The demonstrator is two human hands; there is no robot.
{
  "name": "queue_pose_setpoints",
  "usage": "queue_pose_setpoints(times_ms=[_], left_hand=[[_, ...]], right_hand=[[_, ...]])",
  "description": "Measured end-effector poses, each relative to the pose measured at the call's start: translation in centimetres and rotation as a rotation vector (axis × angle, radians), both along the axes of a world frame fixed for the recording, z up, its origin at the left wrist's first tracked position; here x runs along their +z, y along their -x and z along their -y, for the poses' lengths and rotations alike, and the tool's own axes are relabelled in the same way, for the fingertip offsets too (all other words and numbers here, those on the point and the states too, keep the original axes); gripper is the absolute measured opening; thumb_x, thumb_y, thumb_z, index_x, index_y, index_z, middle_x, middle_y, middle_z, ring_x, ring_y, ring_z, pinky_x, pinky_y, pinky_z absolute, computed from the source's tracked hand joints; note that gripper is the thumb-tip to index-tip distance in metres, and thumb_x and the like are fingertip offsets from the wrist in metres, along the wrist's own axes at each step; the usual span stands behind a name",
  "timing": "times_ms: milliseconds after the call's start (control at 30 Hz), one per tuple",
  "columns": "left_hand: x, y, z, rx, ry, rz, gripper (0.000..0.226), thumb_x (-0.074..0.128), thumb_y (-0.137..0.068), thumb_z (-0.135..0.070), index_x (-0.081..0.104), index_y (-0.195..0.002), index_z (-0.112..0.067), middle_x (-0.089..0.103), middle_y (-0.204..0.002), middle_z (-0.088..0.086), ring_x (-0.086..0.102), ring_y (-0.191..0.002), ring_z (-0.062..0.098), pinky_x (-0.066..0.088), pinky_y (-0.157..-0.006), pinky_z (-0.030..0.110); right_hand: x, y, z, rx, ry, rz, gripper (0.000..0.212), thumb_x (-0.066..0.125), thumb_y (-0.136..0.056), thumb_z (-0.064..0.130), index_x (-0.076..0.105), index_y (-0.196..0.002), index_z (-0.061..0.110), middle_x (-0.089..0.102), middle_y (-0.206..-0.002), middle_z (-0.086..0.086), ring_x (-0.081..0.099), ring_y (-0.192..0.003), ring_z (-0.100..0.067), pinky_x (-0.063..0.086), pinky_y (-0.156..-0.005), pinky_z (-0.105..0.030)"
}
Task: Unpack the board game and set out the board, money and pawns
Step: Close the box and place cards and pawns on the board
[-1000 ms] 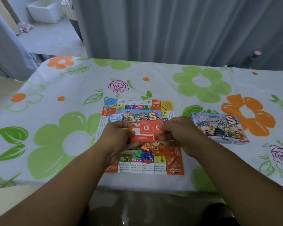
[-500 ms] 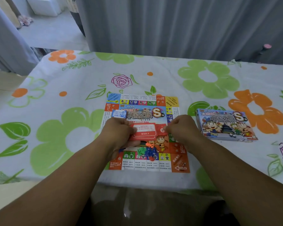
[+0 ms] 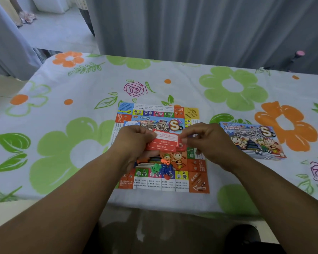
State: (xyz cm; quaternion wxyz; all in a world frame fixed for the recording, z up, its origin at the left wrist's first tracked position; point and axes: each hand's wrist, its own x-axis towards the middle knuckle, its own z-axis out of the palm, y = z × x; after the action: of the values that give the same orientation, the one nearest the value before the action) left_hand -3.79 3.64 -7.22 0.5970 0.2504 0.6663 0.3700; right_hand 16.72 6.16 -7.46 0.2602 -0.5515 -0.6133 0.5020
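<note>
A colourful game board [image 3: 160, 114] lies flat on the flowered tablecloth near the table's front edge. Above its middle, my left hand [image 3: 134, 143] holds a small stack of red cards [image 3: 163, 143]. My right hand [image 3: 207, 142] pinches the right edge of the top red card. A little heap of plastic pawns [image 3: 162, 166], orange, green, blue and red, rests on the board just below the cards. A light blue slip [image 3: 129, 123] peeks out behind my left hand. The game box [image 3: 251, 140] lies to the right of the board.
The table [image 3: 62, 99] is covered in a white cloth with green and orange flowers. A grey curtain [image 3: 191, 28] hangs right behind the far edge. The table's front edge runs just under the board.
The cards went down towards the board, then rose slightly; my right hand now pinches the top card, which is shifted off the stack. The camera view tilted a little.
</note>
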Motion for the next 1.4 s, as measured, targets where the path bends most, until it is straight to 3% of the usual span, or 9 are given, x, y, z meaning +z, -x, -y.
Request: queue_pose_setpoints(times_ms=[133, 233, 433, 633, 867, 1033, 1133, 1300, 1400], left_hand=[[-0.1, 0.0, 0.0, 0.026, -0.005, -0.005, 0.010, 0.064, -0.095, -0.010, 0.062, -0.092, -0.001, 0.075, -0.088, 0.016, 0.075, -0.068, 0.022, 0.058, -0.051, 0.026], [0.1, -0.2, 0.0, 0.008, 0.014, 0.005, 0.012, 0.067, -0.093, -0.012, 0.062, -0.093, -0.002, 0.075, -0.091, 0.016, 0.076, -0.073, 0.024, 0.059, -0.052, 0.026], [0.1, -0.3, 0.0, 0.013, -0.005, -0.002, 0.013, 0.069, -0.092, -0.014, 0.062, -0.091, -0.003, 0.076, -0.088, 0.016, 0.076, -0.072, 0.023, 0.057, -0.049, 0.024], [-0.2, 0.7, 0.0, 0.092, -0.048, -0.085, 0.013, 0.066, -0.095, -0.013, 0.059, -0.090, -0.003, 0.074, -0.087, 0.016, 0.075, -0.067, 0.024, 0.056, -0.047, 0.025], [-0.4, 0.7, -0.2, 0.081, -0.031, -0.063, 0.013, 0.064, -0.096, -0.015, 0.060, -0.095, -0.002, 0.074, -0.091, 0.015, 0.075, -0.070, 0.023, 0.056, -0.048, 0.025], [-0.3, 0.8, -0.2, 0.054, 0.002, -0.025, 0.011, 0.061, -0.097, -0.012, 0.061, -0.099, -0.002, 0.074, -0.093, 0.015, 0.076, -0.072, 0.023, 0.059, -0.053, 0.027], [-0.3, 0.9, -0.3, 0.061, -0.002, -0.021, 0.008, 0.062, -0.096, -0.009, 0.061, -0.099, -0.002, 0.074, -0.093, 0.016, 0.075, -0.069, 0.022, 0.060, -0.055, 0.028], [-0.2, 0.6, -0.4, 0.053, -0.012, -0.016, 0.011, 0.065, -0.094, -0.008, 0.064, -0.103, -0.002, 0.074, -0.093, 0.016, 0.075, -0.069, 0.021, 0.061, -0.055, 0.029], [-0.3, 0.4, -0.4, 0.061, -0.009, 0.012, 0.014, 0.067, -0.092, -0.005, 0.064, -0.105, -0.001, 0.073, -0.097, 0.018, 0.075, -0.075, 0.026, 0.062, -0.056, 0.031]], right_hand=[[-0.2, -0.8, -0.2, -0.014, 0.022, 0.036, 0.020, 0.072, -0.088, 0.002, 0.074, -0.094, 0.021, 0.074, -0.096, -0.003, 0.065, -0.070, -0.013, 0.053, -0.053, -0.023], [-0.5, 0.0, 0.1, 0.162, -0.123, 0.130, 0.037, 0.070, -0.087, -0.003, 0.069, -0.095, 0.033, 0.061, -0.116, 0.001, 0.062, -0.085, -0.014, 0.059, -0.063, -0.024], [-1.0, 0.0, -0.2, 0.144, -0.239, 0.177, 0.020, 0.071, -0.089, 0.005, 0.074, -0.088, 0.025, 0.062, -0.107, 0.006, 0.061, -0.092, -0.017, 0.059, -0.072, -0.036], [-1.5, -0.7, -0.9, -0.139, 0.063, 0.045, 0.005, 0.068, -0.092, 0.008, 0.069, -0.094, 0.012, 0.066, -0.078, -0.006, 0.061, -0.064, -0.015, 0.050, -0.053, -0.027], [-2.9, 0.7, -1.4, -0.242, 0.175, 0.136, 0.007, 0.072, -0.091, 0.011, 0.065, -0.092, 0.008, 0.067, -0.079, -0.010, 0.060, -0.056, -0.014, 0.045, -0.047, -0.023], [-3.4, 0.9, -1.5, -0.240, 0.113, 0.280, 0.012, 0.075, -0.088, 0.014, 0.063, -0.084, 0.012, 0.069, -0.092, -0.009, 0.067, -0.080, -0.021, 0.058, -0.069, -0.040], [-3.1, 1.0, -1.4, -0.159, -0.038, 0.372, 0.026, 0.075, -0.085, 0.007, 0.062, -0.104, 0.020, 0.059, -0.108, -0.004, 0.062, -0.097, -0.020, 0.059, -0.081, -0.045], [-2.3, 1.5, -0.6, 0.173, -0.299, 0.170, 0.043, 0.067, -0.090, 0.000, 0.066, -0.124, 0.026, 0.045, -0.115, 0.013, 0.056, -0.082, 0.007, 0.052, -0.062, -0.016], [-2.6, 1.1, -0.5, 0.307, -0.351, 0.206, 0.035, 0.062, -0.095, 0.004, 0.069, -0.120, 0.027, 0.044, -0.131, 0.015, 0.057, -0.113, -0.006, 0.060, -0.074, -0.030]])
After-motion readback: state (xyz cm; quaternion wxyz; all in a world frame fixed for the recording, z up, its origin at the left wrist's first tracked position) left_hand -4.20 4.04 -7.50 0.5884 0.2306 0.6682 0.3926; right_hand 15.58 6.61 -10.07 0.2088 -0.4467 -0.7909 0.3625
